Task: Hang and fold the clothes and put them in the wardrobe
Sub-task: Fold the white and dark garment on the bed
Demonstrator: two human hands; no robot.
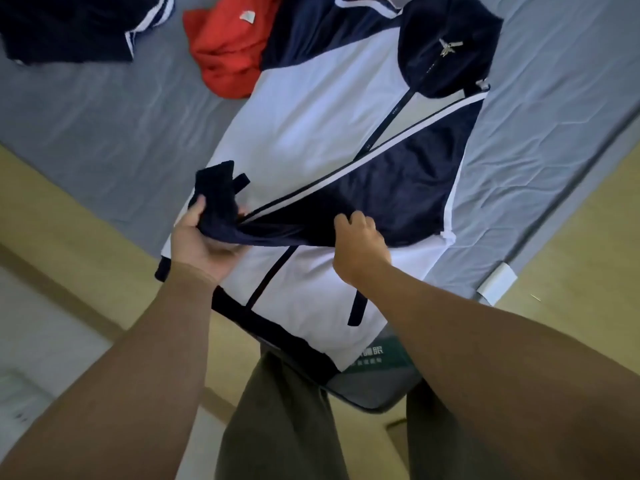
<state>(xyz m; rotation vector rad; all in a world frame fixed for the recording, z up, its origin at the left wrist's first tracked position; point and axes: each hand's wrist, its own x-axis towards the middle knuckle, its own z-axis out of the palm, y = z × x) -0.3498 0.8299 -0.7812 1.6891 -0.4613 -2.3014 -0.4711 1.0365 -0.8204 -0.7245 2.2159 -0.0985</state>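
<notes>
Folding step: sleeve [398, 199] goes across jacket [311, 133] front, as I judge it
Jacket place: flat on bed [104, 116], hem [284, 337] over near edge, collar [446, 46] far; long axis points away, tilted right
Sleeve axis: crosswise, cuff [214, 188] pointing left
Left hand [197, 244]: fingers curled round cuff at jacket's left edge
Right hand [360, 251]: pinches sleeve mid-length, nearer the shoulder end

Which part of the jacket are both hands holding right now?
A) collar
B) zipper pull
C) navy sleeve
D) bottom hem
C: the left hand grips the cuff end and the right hand pinches the navy sleeve, which lies folded across the white jacket.
</notes>
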